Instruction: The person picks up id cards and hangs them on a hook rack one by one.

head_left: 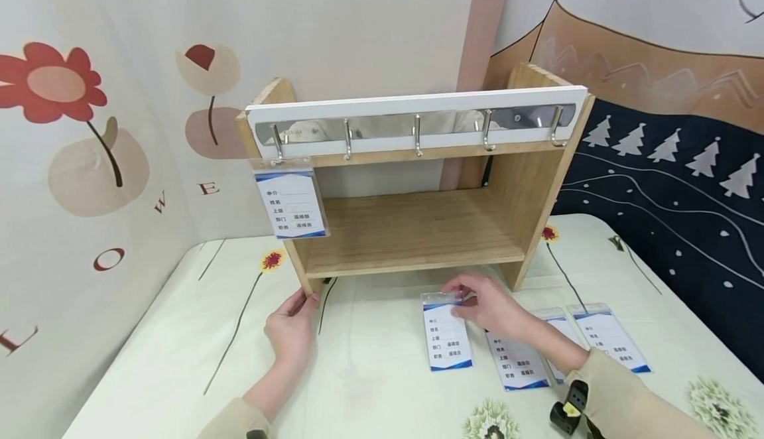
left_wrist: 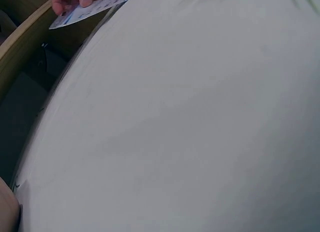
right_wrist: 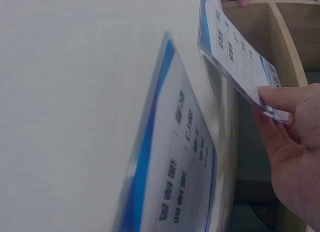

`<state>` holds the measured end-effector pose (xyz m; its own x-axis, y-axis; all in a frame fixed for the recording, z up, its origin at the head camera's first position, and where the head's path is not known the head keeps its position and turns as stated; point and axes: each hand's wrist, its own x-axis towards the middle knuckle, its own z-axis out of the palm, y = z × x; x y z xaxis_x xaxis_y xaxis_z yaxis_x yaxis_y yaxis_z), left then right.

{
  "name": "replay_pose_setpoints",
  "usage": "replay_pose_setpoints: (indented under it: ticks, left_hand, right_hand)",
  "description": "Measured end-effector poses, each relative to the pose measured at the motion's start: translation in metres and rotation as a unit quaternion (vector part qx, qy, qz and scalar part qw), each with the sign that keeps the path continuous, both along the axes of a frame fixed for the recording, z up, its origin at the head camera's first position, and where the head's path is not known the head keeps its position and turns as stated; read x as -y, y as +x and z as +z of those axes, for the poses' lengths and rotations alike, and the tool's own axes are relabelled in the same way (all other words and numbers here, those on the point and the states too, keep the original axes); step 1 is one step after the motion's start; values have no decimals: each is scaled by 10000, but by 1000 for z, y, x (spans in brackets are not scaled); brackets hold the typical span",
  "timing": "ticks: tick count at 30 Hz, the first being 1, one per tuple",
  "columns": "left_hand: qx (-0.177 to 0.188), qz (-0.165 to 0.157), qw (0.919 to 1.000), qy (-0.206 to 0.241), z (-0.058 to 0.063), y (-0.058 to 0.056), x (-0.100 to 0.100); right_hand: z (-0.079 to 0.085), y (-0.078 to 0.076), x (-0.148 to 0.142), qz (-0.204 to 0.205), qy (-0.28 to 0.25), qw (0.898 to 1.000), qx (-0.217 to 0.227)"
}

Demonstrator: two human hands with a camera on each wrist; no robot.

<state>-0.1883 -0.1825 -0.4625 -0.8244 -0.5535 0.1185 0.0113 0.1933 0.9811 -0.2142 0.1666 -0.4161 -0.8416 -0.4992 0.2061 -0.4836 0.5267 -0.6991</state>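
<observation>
My right hand (head_left: 486, 306) pinches a clear-sleeved name badge (head_left: 446, 339) by its upper right corner, thumb on the printed face. In the right wrist view the badge (right_wrist: 240, 57) tilts above the cloth, fingers behind it. My left hand (head_left: 291, 333) grips the lower front corner of the wooden shelf (head_left: 412, 227), at its left side panel. Across the shelf's top front runs a white rail (head_left: 382, 104) with several metal hooks. Another badge (head_left: 292, 203) hangs from the leftmost hook; the other hooks (head_left: 417, 135) hold nothing.
Three more badges lie on the pale cloth at right: one near my right forearm (head_left: 516, 363), one partly hidden beneath the forearm, and one farther right (head_left: 615, 339). Patterned curtains (head_left: 370, 21) stand behind and beside the table (head_left: 370, 386).
</observation>
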Motion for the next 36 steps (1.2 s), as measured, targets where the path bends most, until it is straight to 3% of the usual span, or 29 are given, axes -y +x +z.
replay_pose_setpoints:
  ticks: [11,20,36]
  left_hand:
    - [62,-2,9999,-92,-1,-1,1]
    - [89,18,9999,-86,0,0,1]
    - [149,-37,9998,-132,0,0,1]
  right_hand:
    - [8,-2,7,151,-473,9971,-575]
    - [17,-4,14,302,-660,9944,-764]
    - [49,-5,30,734,-927,9838,-1350]
